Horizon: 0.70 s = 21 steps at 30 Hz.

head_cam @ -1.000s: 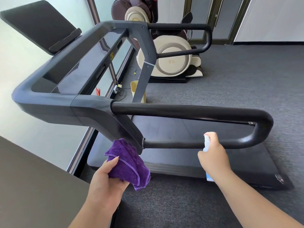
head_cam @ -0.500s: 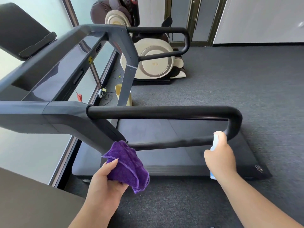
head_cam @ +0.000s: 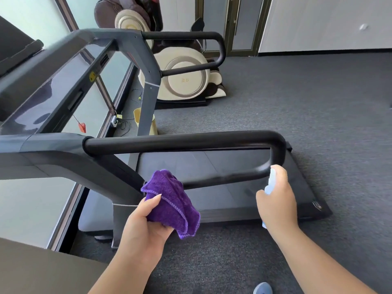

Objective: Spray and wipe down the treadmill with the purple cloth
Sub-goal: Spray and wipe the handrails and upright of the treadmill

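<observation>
Aiming pale-blue plastic spray bottle [head_cam: 269, 185], gripped in my right hand [head_cam: 276, 200], at black looped handrail [head_cam: 222, 178] running left-right just ahead; left hand [head_cam: 144, 223] clutching bunched purple cloth [head_cam: 172, 203].

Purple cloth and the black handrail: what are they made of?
The cloth, bunched in the left hand, looks like soft fuzzy microfibre: matte, fluffy pile with a stitched edge. The handrail looks like a metal tube in smooth black rubber or foam padding, going by its rounded shape and dull sheen, though I can't be sure what's underneath.
</observation>
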### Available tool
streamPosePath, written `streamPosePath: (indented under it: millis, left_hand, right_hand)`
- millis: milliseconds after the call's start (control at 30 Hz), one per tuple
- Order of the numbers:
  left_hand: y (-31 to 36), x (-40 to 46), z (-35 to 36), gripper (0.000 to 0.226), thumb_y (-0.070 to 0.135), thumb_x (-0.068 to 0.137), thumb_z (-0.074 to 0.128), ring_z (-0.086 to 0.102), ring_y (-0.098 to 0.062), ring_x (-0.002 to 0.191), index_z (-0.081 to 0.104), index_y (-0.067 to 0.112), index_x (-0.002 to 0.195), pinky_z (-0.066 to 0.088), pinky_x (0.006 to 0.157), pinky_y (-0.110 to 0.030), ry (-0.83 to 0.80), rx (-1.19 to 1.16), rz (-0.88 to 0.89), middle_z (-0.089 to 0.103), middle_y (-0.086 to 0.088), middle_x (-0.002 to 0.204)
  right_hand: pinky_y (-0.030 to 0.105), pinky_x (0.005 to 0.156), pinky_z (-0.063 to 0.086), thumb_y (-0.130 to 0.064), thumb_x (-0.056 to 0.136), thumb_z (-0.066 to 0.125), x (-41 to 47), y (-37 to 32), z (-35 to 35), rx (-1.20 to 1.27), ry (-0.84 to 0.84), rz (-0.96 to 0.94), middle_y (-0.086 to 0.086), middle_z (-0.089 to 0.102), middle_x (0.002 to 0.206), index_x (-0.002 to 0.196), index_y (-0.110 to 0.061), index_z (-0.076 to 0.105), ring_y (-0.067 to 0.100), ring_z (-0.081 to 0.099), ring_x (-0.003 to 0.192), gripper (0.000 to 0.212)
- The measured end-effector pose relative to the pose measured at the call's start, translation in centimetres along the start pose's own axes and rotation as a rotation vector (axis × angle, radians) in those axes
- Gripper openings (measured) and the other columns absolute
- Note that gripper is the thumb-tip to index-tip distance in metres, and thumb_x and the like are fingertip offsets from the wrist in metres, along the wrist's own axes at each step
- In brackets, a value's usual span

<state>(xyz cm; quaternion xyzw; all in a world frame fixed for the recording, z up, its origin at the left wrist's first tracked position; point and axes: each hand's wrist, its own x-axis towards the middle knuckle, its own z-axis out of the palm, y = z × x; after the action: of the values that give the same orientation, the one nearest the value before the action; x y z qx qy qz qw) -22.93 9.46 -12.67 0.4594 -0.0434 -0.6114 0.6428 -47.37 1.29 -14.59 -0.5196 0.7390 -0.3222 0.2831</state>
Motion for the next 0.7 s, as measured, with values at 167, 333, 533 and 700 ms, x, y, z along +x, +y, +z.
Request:
streamPosePath:
  millis: [167,333,533,700]
  left_hand:
    - [-2.0,0.9,2.4,0.046,0.0,0.082,0.062,0.069,-0.032,0.109,0.061,0.003,0.128,0.055,0.099,-0.048,-0.09,0.03,-0.017,0.071,-0.016,0.118]
    - [-4.6,2.0,6.9,0.034,-0.008,0.087,0.055,0.067,-0.021,0.086,0.059,0.006,0.119,0.059,0.071,-0.029,-0.193,0.081,0.002,0.067,-0.013,0.101]
    - [-8.7,3.7,14.4,0.019,-0.002,0.095,0.05,0.065,-0.021,0.087,0.055,0.009,0.108,0.054,0.078,-0.031,-0.258,0.059,-0.019,0.067,-0.01,0.099]
    - [-12.8,5.8,19.2,0.036,-0.01,0.081,0.043,0.062,-0.026,0.083,0.049,0.01,0.111,0.052,0.076,-0.031,-0.301,-0.091,-0.083,0.064,-0.01,0.094]
  right_hand:
    - [0.025,0.039,0.04,0.004,0.089,0.052,0.1,0.8,-2.7,0.231,0.072,0.078,-0.001,0.058,0.101,0.134,-0.04,0.043,0.023,0.058,0.079,0.064]
    - [0.044,0.075,0.055,0.0,0.082,0.058,1.2,1.4,-5.7,0.353,0.184,0.077,0.0,0.064,0.097,0.125,-0.05,0.045,0.036,0.068,0.082,0.067]
    - [0.042,0.075,0.056,0.0,0.084,0.06,3.5,1.8,-9.4,0.402,0.139,0.024,0.0,0.065,0.095,0.124,-0.051,0.046,0.029,0.071,0.074,0.067]
    - [0.033,0.065,0.049,0.001,0.085,0.061,4.9,2.8,-12.6,0.423,0.086,-0.003,0.002,0.065,0.101,0.123,-0.052,0.047,0.028,0.069,0.069,0.067]
